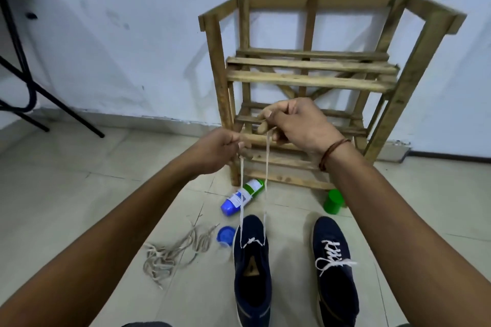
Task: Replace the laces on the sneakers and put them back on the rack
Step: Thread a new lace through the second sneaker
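Two dark blue sneakers stand on the tiled floor. The left sneaker (pixel 252 268) has a white lace (pixel 266 188) threaded only through its front eyelets, both ends pulled up taut. My left hand (pixel 220 150) pinches one end and my right hand (pixel 292 122) pinches the other, both held high above the shoe. The right sneaker (pixel 336 268) carries a white lace tied in a bow. Behind my hands stands the wooden rack (pixel 308 71), its slatted shelves bare.
A pile of old beige laces (pixel 172 252) lies left of the shoes. A blue-and-green spray can (pixel 243 196) lies on its side with its blue cap (pixel 225 236) nearby. A green cup (pixel 334 202) stands by the rack. Black table legs (pixel 24 82) at far left.
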